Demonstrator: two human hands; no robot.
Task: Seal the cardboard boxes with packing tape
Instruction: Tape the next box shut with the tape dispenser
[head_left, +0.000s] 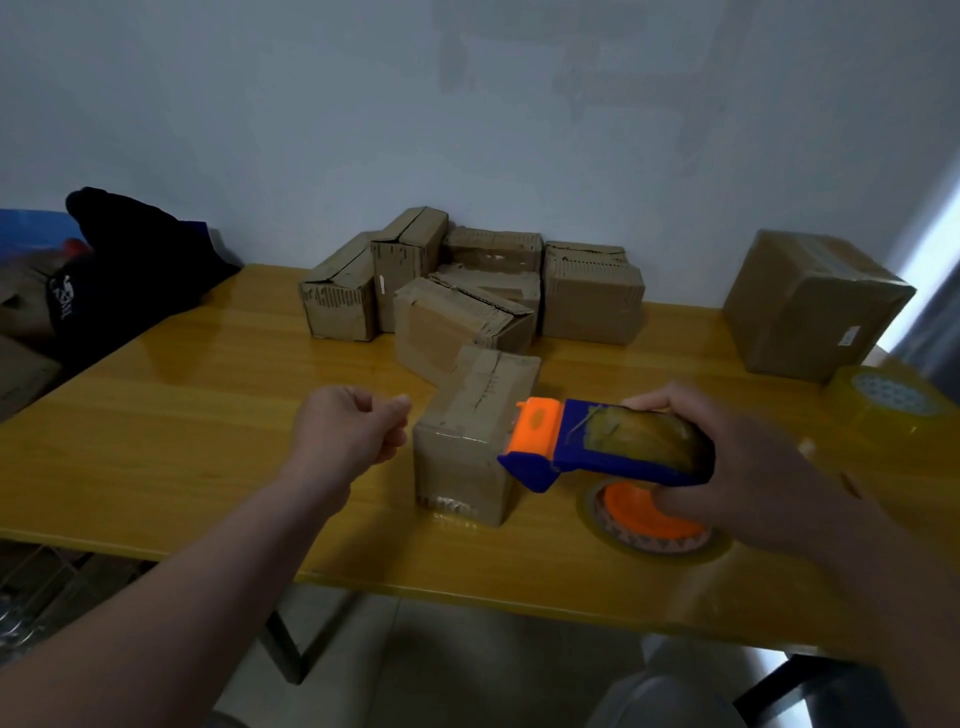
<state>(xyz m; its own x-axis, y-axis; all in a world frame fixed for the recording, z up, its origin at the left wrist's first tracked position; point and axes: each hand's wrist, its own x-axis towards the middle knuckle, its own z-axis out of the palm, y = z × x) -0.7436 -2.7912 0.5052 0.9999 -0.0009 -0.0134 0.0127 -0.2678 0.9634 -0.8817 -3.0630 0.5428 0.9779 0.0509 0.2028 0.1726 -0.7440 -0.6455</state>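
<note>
Gripping the blue-and-orange plastic tape dispenser (608, 447), right hand (769, 467) hovers beside the small brown cardboard box (467, 431) on the yellow wooden table (182, 415). Left hand (353, 426) curled alongside, contents unclear. Risk: unbraced box slides, tape wrinkles.

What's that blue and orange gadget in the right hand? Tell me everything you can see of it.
It is a handheld tape dispenser, plastic by its look: a blue body with an orange front piece, and a roll of yellowish clear tape seated in it, on an orange hub. The right hand grips it from behind. It lies almost level, front end at the top right edge of a small box, seemingly touching it.
</note>
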